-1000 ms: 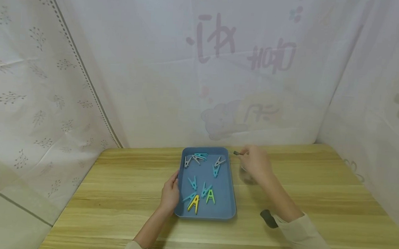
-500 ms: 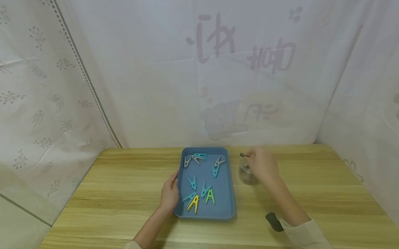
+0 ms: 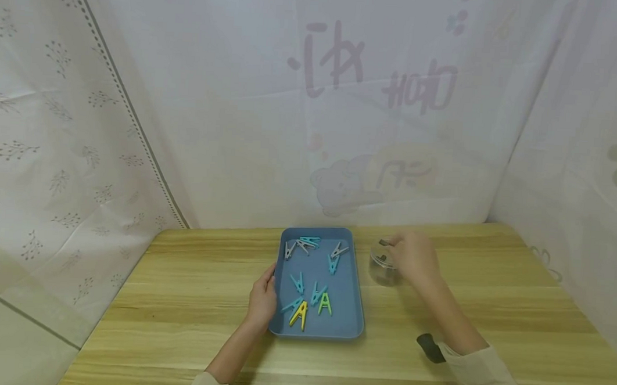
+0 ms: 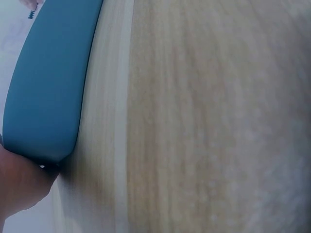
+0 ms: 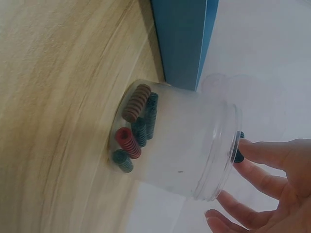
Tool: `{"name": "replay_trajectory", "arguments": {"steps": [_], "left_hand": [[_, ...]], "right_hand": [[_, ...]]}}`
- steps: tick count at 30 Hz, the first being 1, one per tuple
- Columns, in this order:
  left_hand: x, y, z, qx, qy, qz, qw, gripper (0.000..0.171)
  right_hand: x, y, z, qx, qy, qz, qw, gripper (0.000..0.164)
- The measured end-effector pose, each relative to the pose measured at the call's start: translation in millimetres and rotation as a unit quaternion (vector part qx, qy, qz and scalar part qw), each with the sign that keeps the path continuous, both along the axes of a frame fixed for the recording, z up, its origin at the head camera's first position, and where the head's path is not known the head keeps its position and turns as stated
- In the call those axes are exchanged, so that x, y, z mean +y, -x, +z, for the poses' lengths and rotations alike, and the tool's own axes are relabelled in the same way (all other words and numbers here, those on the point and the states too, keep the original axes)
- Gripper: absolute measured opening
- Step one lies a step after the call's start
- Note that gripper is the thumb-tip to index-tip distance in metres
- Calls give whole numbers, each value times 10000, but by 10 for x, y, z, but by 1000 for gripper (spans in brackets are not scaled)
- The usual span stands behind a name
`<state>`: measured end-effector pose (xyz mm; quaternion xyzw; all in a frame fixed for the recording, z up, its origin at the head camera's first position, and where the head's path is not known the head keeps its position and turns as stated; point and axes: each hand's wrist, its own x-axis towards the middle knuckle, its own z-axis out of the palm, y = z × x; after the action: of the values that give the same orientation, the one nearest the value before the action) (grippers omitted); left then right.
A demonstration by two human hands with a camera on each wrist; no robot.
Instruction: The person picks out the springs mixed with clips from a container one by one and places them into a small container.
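Observation:
My right hand point(image 3: 415, 259) pinches a dark green coil spring point(image 5: 239, 147) between thumb and fingertips, at the mouth of a clear plastic jar point(image 5: 180, 141). Inside, at the jar's bottom, lie several springs: a red one point(image 5: 128, 142), a brown one point(image 5: 136, 103) and several dark green ones point(image 5: 122, 160). The other right fingers stay near the rim. My left hand point(image 3: 262, 300) grips the left side of a blue tray point(image 3: 305, 262); part of its fingers is hidden by the tray wall. Clothespins lie in the tray, among them a yellow one point(image 3: 299, 316) and a green one point(image 3: 325, 304).
The tray and jar stand side by side on a wooden table point(image 3: 187, 302), the jar by the tray's far right corner. Several turquoise clothespins point(image 3: 333, 265) and grey clothespins point(image 3: 337, 250) also lie in the tray. Patterned cloth point(image 3: 239, 125) hangs behind.
My right hand has moved right and slightly down with the spring, from beside the tray's far right corner to the jar's mouth. The left hand and tray have stayed put.

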<state>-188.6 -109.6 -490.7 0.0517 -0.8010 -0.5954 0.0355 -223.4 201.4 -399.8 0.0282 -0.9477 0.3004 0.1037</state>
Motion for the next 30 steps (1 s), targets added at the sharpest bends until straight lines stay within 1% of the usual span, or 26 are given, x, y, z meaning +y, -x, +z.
{"name": "replay_trajectory", "arguments": {"steps": [7,14,20,26,30], "left_hand": [[-1,-12,9,-19,-25,-2,10000,44],[1,-7,11,7,90,41,10000,44],[-3,0,-15,39,39,7,10000,44],[-7,4,-13,76,49,12,10000,43],[-8,4,-10,46,17,-5,10000,44]], "right_hand": [[45,-21,-52,287,-115,-15,9995,16],[73,-36,-95,532,-186,49,9984,14],[78,-32,-138,489,-29,46,9988,14],[73,-41,-167,571,-13,130,9983,14],[68,-33,-185,463,134,106,9988,13]]}}
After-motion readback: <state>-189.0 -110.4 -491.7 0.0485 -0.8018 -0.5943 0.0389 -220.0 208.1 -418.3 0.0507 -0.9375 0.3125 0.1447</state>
